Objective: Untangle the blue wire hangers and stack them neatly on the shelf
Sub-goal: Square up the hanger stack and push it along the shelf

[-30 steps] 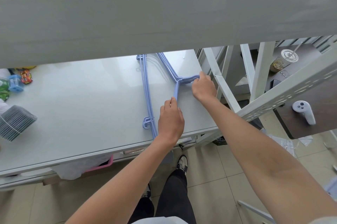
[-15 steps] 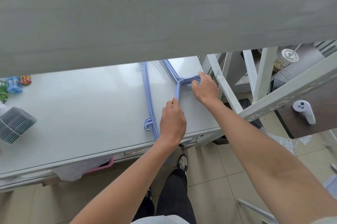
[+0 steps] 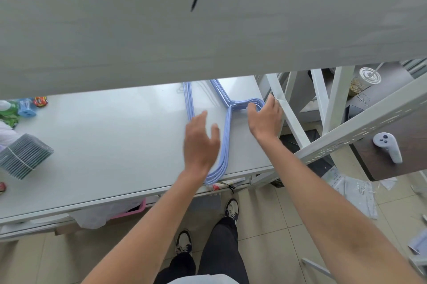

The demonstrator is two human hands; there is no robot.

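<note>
Several blue wire hangers [image 3: 225, 145] lie stacked flat on the white shelf [image 3: 111, 145], near its right end, with their hooks pointing right. Their far part is hidden behind the upper shelf board. My left hand [image 3: 199, 143] hovers over the stack's near left side, fingers spread, holding nothing; it looks blurred. My right hand [image 3: 264, 119] is by the hooks [image 3: 253, 102], fingers apart and curved, thumb at the hook loop, not clearly gripping it.
An upper shelf board [image 3: 208, 34] fills the top of the view. White frame struts [image 3: 288, 117] stand right of the hangers. A bundle of grey hangers [image 3: 24, 156] and small toys [image 3: 27, 108] lie at the left. A controller [image 3: 388, 147] rests on a brown table.
My left hand lifted off the hangers and opened, shifting left. My right hand loosened from the hooks and opened. The head moved, so the shelf sits lower in view.
</note>
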